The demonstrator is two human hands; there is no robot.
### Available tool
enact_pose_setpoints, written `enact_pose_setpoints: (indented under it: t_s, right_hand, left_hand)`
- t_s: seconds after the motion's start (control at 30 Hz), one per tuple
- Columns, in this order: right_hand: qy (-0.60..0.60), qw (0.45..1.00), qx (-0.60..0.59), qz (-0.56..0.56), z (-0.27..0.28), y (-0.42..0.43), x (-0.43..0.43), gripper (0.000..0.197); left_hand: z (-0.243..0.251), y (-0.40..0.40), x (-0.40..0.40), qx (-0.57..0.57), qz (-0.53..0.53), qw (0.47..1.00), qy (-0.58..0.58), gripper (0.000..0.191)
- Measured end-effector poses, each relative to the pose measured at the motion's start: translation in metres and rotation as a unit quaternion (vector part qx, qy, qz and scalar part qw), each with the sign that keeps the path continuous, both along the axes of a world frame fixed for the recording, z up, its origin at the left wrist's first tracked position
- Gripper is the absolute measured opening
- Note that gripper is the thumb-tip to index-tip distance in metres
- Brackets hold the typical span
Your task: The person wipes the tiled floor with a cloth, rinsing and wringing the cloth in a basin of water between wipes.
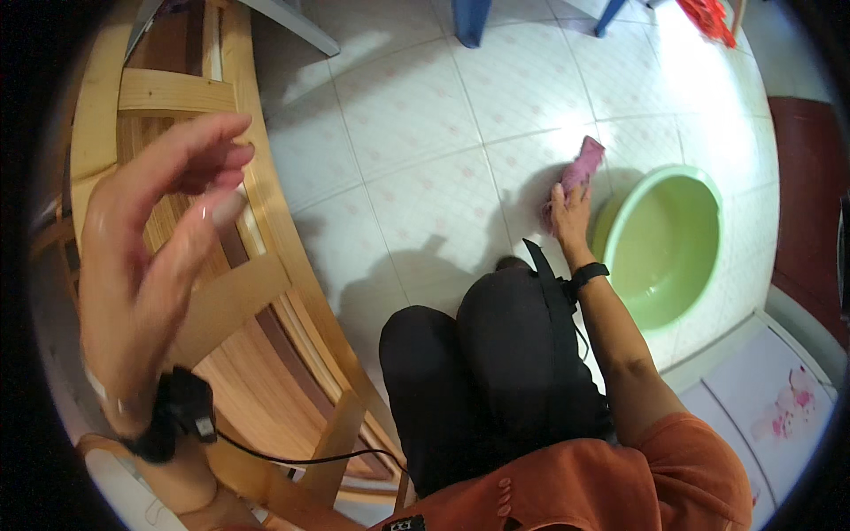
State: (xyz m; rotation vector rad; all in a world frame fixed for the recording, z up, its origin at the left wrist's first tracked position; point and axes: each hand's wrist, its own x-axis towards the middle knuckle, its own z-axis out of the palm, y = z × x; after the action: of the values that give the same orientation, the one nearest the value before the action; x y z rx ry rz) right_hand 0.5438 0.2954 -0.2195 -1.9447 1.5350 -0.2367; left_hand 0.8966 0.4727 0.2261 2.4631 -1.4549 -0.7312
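Observation:
My right hand (570, 211) holds a pinkish-purple cloth (582, 164) down by the tiled floor, just left of a light green plastic basin (609, 222). Part of the cloth is hidden under my fingers. Some liquid seems to lie in the basin, pale and yellowish-green. Raised close to the camera on the left, my left hand (156, 245) has its fingers curled, with a gap between thumb and fingertips and nothing held. Behind it stands a wooden frame with slats (229, 305); I cannot tell whether the hand touches it.
Blue legs (471, 23) and a grey-white leg (302, 26) of furniture stand on the tiled floor (412, 126) ahead. A red plastic bag (707, 18) lies at upper right. A white cabinet with printed flowers (750, 391) is at lower right. A black cable (299, 460) runs from my left wrist.

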Motion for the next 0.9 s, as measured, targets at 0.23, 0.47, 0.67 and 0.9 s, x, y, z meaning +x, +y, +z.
enact_pose_setpoints:
  t_s: [0.23, 0.47, 0.67, 0.9]
  right_hand:
    - [0.088, 0.987, -0.134, -0.034, -0.123, -0.043, 0.110, 0.072]
    - [0.019, 0.959, -0.217, 0.179, -0.117, -0.037, 0.195, 0.070]
    - [-0.058, 0.841, -0.185, 0.506, -0.099, -0.002, 0.209, 0.051]
    - [-0.297, 0.745, 0.165, 0.574, -0.155, 0.008, 0.213, 0.032]
  left_hand:
    - [0.001, 0.003, -0.044, 0.084, 0.083, 0.977, -0.176, 0.060]
    - [0.007, -0.017, -0.027, 0.115, 0.144, 0.978, -0.098, 0.059]
    - [-0.008, -0.024, -0.021, 0.094, 0.055, 0.994, -0.029, 0.064]
    - [-0.021, -0.026, -0.009, 0.116, 0.006, 0.991, -0.060, 0.060]
